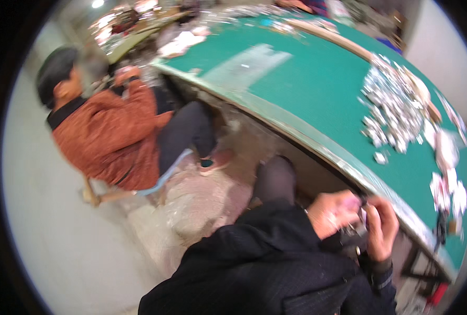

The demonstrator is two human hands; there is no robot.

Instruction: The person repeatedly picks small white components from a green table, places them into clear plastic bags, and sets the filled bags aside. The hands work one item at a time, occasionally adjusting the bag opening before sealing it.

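Clock positions are read from the centre of the view. The green worktop [317, 89] sweeps from 12 to 4 o'clock, its near edge covered with clear film; a pale, translucent patch [249, 68] lies on it at 12 o'clock. A wooden strip [344, 41] runs along its far side at 1 o'clock. A heap of small silvery pieces [393, 100] lies at 2 o'clock, and pale pieces [441, 191] at 3 o'clock. Pale walls stand at 9 and 2 o'clock, with a lit lamp [97, 3] at 11 o'clock. Between 9 and 10 o'clock, a person in a rust-coloured jacket [107, 136] sits on a chair [123, 195]; the pale floor [191, 210] extends to 7 o'clock.

At 4 o'clock, just beside the worktop's near edge and above the wearer's lap, the left hand [330, 212] and right hand [381, 228] meet. Their fingers are bent and drawn narrow about a small dark piece [363, 201], located between the fingertips. Motion blur obscures its outline; which hand grips it cannot be told.

A red object [437, 294] at 4 o'clock, below the worktop, is indistinct. The clutter at 11 o'clock is too blurred to identify. The fisheye's dark rim cuts off the worktop's far right side.
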